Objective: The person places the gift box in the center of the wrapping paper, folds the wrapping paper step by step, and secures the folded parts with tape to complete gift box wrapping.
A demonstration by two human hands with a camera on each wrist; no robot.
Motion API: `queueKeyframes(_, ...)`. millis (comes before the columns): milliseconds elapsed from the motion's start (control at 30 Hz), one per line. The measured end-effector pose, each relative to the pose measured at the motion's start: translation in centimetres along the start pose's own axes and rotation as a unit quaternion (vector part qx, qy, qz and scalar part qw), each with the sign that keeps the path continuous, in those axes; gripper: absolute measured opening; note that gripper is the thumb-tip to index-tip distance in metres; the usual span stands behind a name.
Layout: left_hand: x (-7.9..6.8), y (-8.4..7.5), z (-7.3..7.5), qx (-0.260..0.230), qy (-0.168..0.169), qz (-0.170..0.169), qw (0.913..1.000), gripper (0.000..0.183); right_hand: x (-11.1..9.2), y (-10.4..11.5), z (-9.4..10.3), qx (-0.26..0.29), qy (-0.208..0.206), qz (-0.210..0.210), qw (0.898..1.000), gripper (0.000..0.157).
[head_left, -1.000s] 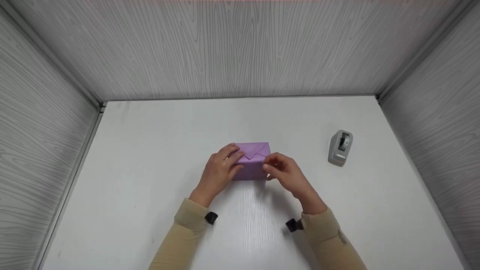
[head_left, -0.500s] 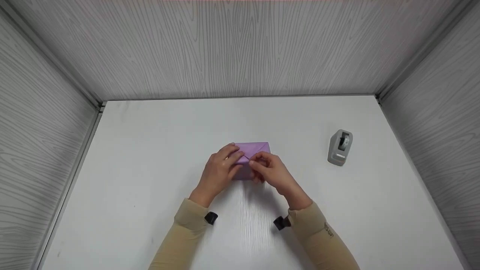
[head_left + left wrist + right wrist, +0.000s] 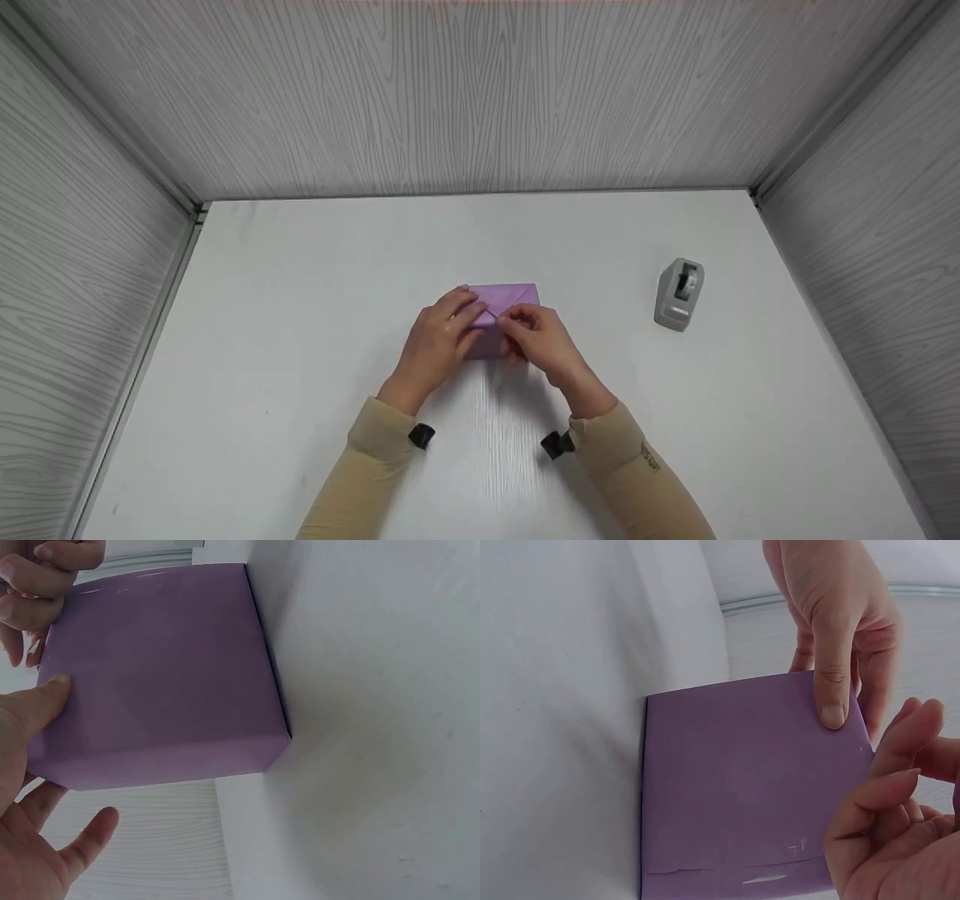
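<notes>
A small box wrapped in purple paper (image 3: 489, 345) sits on the white table in front of the person, a pointed paper flap (image 3: 501, 298) folded over its top. The left hand (image 3: 435, 345) holds the box's left side, with fingers on top and its thumb (image 3: 46, 703) against the near face. At the flap's tip on the near top edge, the right hand (image 3: 551, 349) has thumb and forefinger together in a pinch, its other fingers curled by the near face. Shiny tape marks (image 3: 765, 879) show on that face in the right wrist view.
A grey tape dispenser (image 3: 679, 296) with a roll in it stands to the right on the white table (image 3: 300, 300). Wood-grain panels (image 3: 465, 97) rise behind the table and at both sides. Black wrist cameras (image 3: 556, 445) hang at the cuffs.
The right hand has moved left along the box's near top edge, from its right corner to the flap's tip, then stayed almost still. The left hand keeps its hold.
</notes>
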State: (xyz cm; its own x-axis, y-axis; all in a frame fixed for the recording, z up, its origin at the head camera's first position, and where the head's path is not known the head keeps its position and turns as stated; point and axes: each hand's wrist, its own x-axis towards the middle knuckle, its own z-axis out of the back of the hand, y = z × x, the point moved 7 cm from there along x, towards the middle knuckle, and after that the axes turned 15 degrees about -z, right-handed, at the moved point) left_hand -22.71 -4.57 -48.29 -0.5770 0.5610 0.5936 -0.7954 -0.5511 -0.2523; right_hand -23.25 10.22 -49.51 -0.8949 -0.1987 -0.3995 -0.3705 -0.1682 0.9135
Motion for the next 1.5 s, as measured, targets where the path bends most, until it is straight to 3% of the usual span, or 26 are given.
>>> queueKeyframes(267,-0.1,0.0,-0.2,-0.001,0.014,0.003,0.9999,0.04,0.1,0.0,0.0,0.0,-0.009,-0.008,1.0,0.018)
queueKeyframes(500,-0.1,0.0,-0.4,-0.004,0.01,-0.017,0.9998,0.039,0.0,0.1,0.0,-0.002,-0.006,-0.007,1.0,0.021)
queueKeyframes(933,0.2,-0.4,-0.4,0.055,0.032,-0.023,0.9977,0.034,-1.2,-0.9,0.2,0.03,-0.012,-0.029,0.999,0.026)
queueKeyframes(1200,0.3,-0.5,-0.2,0.06,0.04,-0.014,0.9973,0.031,-1.3,-1.9,0.2,0.071,-0.053,-0.057,0.994,0.023)
queueKeyframes(1500,0.2,-0.4,-0.3,0.038,0.031,-0.018,0.9987,0.034,-0.8,-2.1,0.2,0.072,-0.119,-0.017,0.99,0.017)
